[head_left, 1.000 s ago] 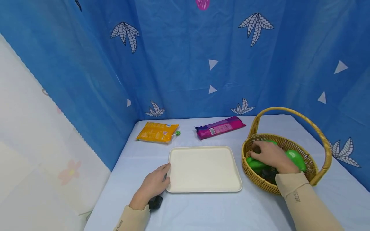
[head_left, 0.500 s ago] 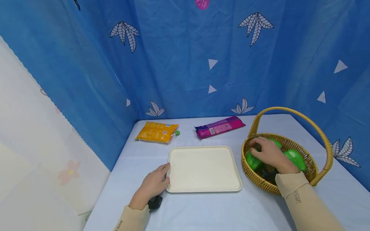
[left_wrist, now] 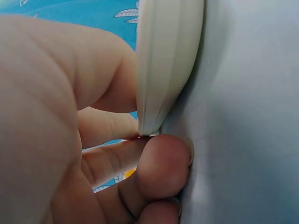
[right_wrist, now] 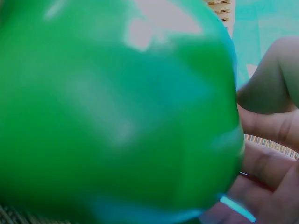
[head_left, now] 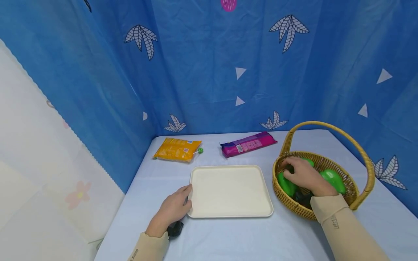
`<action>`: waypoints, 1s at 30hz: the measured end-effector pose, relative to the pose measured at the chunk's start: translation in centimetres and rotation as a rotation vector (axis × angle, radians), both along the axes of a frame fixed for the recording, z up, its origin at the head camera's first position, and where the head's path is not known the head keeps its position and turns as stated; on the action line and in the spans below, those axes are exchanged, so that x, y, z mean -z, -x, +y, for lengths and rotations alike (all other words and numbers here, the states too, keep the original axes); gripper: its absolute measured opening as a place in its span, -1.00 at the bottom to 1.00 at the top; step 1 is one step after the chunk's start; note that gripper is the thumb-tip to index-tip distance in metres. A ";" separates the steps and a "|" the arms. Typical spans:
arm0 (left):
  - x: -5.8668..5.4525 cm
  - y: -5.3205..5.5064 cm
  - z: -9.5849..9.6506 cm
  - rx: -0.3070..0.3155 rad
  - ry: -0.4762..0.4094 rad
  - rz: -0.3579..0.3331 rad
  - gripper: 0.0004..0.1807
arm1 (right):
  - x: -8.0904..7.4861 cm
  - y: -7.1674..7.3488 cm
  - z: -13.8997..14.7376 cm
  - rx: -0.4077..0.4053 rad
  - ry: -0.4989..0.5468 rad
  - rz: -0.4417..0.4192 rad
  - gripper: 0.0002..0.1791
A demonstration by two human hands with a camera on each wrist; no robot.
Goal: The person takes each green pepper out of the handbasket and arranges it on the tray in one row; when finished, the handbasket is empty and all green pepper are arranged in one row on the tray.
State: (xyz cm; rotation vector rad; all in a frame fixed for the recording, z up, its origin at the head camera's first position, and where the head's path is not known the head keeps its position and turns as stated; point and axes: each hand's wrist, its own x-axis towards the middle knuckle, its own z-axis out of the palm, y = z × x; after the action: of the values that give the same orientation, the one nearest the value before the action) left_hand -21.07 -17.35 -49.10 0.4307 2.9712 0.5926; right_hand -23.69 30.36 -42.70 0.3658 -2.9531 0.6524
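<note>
My left hand (head_left: pixel 174 206) is at the left rim of a cream rectangular tray (head_left: pixel 230 192). In the left wrist view the thumb lies against the upright-looking tray wall (left_wrist: pixel 170 51), while the other fingertips meet its edge. My right hand (head_left: pixel 303 175) reaches down into a wicker basket (head_left: pixel 287 199), its fingers bent at the end of a glossy green pepper-like thing (head_left: pixel 286 185). That lobed green thing (right_wrist: pixel 121 107) fills most of the right wrist view, with thumb and fingers pinching its far edge. Part of the grip is hidden behind it.
Another smooth green thing (head_left: pixel 334 180) lies at the basket's right side. The arched basket handle (head_left: pixel 365 159) rises over it. Behind the tray lie an orange packet (head_left: pixel 177 149), a green lollipop (head_left: pixel 200 150) and a magenta packet (head_left: pixel 249 144). A blue curtain (head_left: pixel 209 72) hangs behind.
Inside the basket, the right hand has shifted slightly, and the green thing at its fingers has turned from lying sideways to pointing more toward the person. The left hand and tray stay put.
</note>
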 end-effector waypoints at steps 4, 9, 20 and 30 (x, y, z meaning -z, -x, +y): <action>0.0 0.0 0.0 0.002 -0.002 -0.003 -0.34 | -0.2 0.0 -0.2 0.009 -0.005 -0.063 -0.61; 0.1 0.0 0.0 0.005 -0.007 0.004 -0.34 | -0.3 -0.2 -0.4 -0.003 0.027 -0.104 -0.62; 0.2 0.0 0.0 0.006 -0.008 0.010 -0.34 | 0.1 -0.2 -0.2 -0.046 0.133 -0.105 -0.74; 0.0 -0.2 0.1 0.000 0.001 0.007 -0.33 | -0.1 -0.3 -0.3 0.003 0.167 0.016 -0.75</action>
State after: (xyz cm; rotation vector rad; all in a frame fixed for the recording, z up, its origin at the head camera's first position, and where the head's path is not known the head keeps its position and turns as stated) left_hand -20.88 -17.23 -49.07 0.4332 2.9780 0.5902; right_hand -23.36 30.11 -42.63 0.3497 -2.8565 0.8842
